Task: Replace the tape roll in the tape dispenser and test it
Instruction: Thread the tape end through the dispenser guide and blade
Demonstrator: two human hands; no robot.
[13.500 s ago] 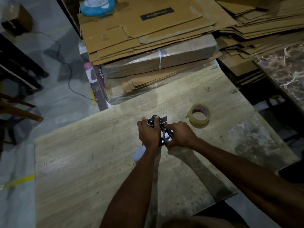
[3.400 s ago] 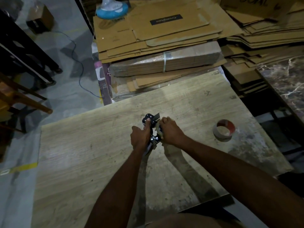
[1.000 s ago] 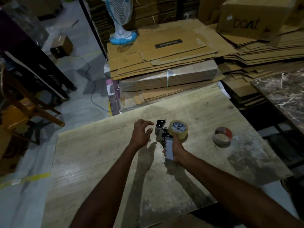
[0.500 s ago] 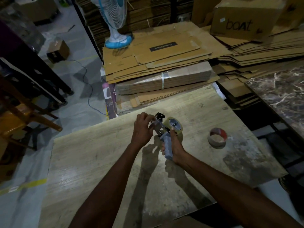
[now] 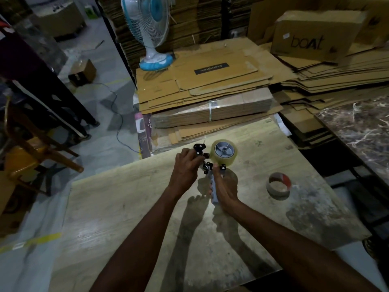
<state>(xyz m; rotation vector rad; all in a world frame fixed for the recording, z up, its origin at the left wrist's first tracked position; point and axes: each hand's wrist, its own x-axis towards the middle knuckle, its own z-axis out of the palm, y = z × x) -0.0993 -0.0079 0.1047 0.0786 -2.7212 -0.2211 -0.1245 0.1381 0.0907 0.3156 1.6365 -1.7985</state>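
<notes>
A hand-held tape dispenser (image 5: 207, 165) with a grey handle is held above the wooden table (image 5: 126, 207). A full roll of clear tape (image 5: 224, 153) sits on its metal hub. My right hand (image 5: 224, 188) grips the handle from below. My left hand (image 5: 186, 167) pinches the black front part of the dispenser beside the roll. The nearly empty old roll (image 5: 279, 186), a brown core with a red inner edge, lies on the table to the right of my hands.
Stacks of flattened cardboard (image 5: 210, 87) lie beyond the table's far edge. A blue and white fan (image 5: 150, 28) stands on them. A "boAt" carton (image 5: 311, 36) sits at the back right. A marble slab (image 5: 362, 127) lies right, wooden chairs (image 5: 31, 148) left.
Since half a second ago my hands and the dispenser have stayed together. One second ago my left hand was open beside the dispenser; it has since closed on the front part.
</notes>
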